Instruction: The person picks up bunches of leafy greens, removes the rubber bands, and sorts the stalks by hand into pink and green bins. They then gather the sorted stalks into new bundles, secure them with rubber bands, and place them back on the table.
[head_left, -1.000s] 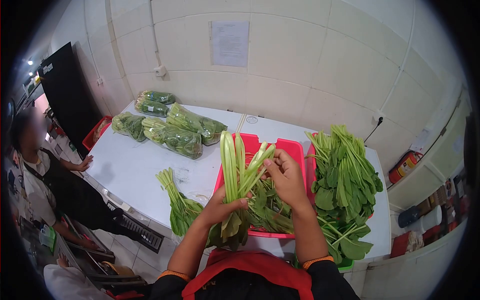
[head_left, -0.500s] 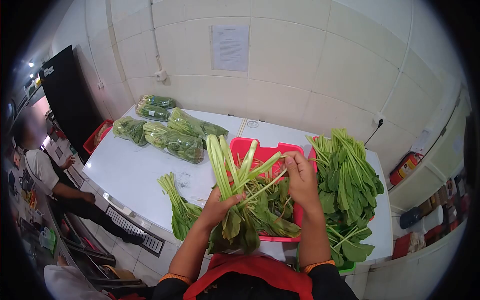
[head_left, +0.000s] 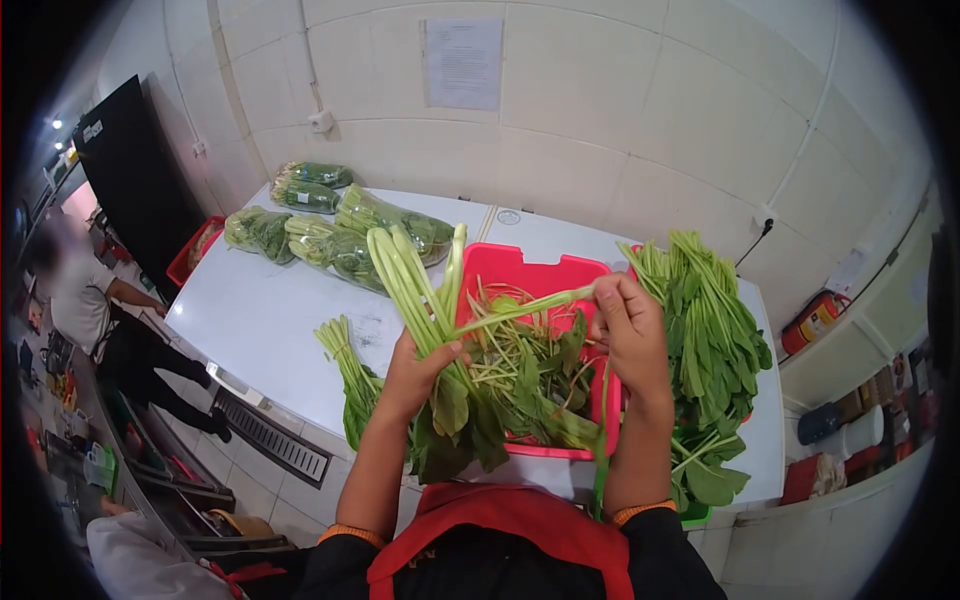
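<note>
My left hand (head_left: 415, 375) is closed around a bunch of leafy greens (head_left: 405, 280), pale thick stalks upward and leaves hanging below. My right hand (head_left: 632, 325) pinches the cut end of one stalk (head_left: 530, 307), which slants out from that bunch to the right. Under both hands stands a red plastic tub (head_left: 495, 258) with loose leaves and thin stems (head_left: 540, 390) in it. A small bunch of greens (head_left: 348, 370) lies on the table left of my left hand. To the right of my right hand is a tall heap of long-stemmed greens (head_left: 700, 330).
Bagged greens (head_left: 385, 220) sit at the back left of the white table (head_left: 230, 300). Part of a green container (head_left: 695, 516) shows at the lower right. Another person (head_left: 90, 310) stands at the left, near a floor drain (head_left: 270, 440). A fire extinguisher (head_left: 815, 322) is at the right.
My right hand has moved right and pulled the stalk outward from the bunch. The bunch has shifted slightly left. The person at the left has changed posture.
</note>
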